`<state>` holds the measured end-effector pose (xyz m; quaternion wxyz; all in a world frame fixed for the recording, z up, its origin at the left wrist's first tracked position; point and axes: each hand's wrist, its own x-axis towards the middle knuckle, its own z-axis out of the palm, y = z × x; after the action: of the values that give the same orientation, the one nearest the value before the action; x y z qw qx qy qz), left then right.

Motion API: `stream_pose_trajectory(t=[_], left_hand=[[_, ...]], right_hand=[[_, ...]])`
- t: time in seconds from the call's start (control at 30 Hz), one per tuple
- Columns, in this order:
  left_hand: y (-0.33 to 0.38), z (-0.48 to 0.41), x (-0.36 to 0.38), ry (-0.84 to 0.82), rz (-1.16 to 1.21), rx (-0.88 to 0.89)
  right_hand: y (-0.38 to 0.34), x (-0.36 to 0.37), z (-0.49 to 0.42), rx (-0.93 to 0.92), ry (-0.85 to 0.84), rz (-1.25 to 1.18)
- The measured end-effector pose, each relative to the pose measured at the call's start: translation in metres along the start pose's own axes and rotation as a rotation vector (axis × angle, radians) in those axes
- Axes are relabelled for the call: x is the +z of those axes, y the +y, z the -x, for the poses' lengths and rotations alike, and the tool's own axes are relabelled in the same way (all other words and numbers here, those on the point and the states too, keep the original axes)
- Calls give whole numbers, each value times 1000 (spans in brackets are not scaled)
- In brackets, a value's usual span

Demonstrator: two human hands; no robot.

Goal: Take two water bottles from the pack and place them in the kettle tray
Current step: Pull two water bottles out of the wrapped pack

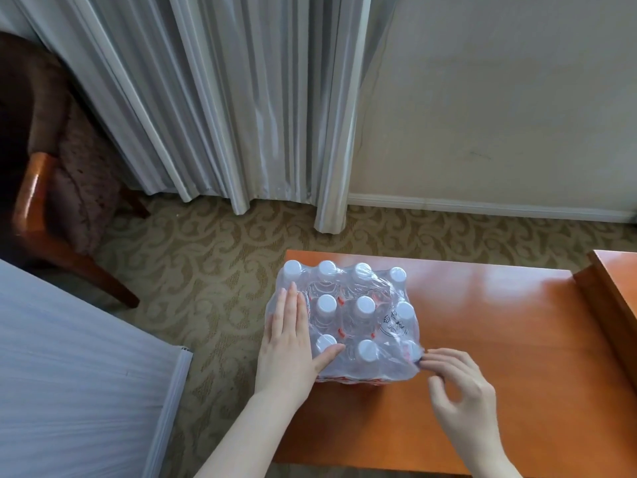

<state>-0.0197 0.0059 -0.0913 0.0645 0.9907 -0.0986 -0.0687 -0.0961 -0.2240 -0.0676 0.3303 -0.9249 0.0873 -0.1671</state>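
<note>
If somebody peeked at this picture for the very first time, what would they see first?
Probably the pack of water bottles, shiny in its plastic wrap, standing at the left end of the orange wooden table. The left hand lies flat on its left side, and the right hand pinches the wrap at the near right corner. Behind hang long grey curtains.

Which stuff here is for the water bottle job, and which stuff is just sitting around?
For the job:
shrink-wrapped pack of water bottles
left hand, flat on the pack
right hand, pinching the plastic wrap at the pack's corner
wooden table under the pack

Just around:
curtains
wooden armchair
bed
patterned carpet

The kettle tray isn't in view.
</note>
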Motion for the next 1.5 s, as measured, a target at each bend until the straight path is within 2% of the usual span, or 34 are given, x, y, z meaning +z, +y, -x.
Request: stream_pose_trajectory(t=[0.07, 0.13, 0.2, 0.3, 0.37, 0.47, 0.7, 0.97, 1.17, 1.23, 1.3, 1.4, 1.5], left_hand=[[0, -1, 1, 6, 0, -3], [0, 0, 1, 2, -11, -1], [1, 0, 1, 4, -35, 0], [2, -1, -2, 7, -9, -24], [3, -1, -3, 7, -15, -21], [3, -1, -3, 8, -8, -22], [2, -1, -1, -8, 30, -24], [2, 1, -7, -24, 100, -29], [3, 4, -19, -87, 46, -33], [3, 5, -34, -96, 140, -40], [6, 5, -59, -103, 397, -44], [19, 4, -113, -78, 809, 80], [36, 4, -155, -27, 1019, 199]], right_hand=[[-25, 1, -11, 36, 170, -49], [-58, 10, -33, -69, 216, -59], [-88, 30, -57, -208, 54, -23], [-107, 74, -81, -323, -395, 307], [-102, 94, -88, -383, -535, 538], [-94, 104, -95, -417, -613, 667], [-95, 86, -98, -356, -550, 393], [-144, -9, -113, -406, -382, 176], [-167, -67, -114, -366, -296, 112], [-171, -77, -113, -353, -307, 97], [-175, -86, -113, -356, -328, 93], [-185, -94, -113, -380, -368, 108], [-198, -98, -109, -418, -407, 108]])
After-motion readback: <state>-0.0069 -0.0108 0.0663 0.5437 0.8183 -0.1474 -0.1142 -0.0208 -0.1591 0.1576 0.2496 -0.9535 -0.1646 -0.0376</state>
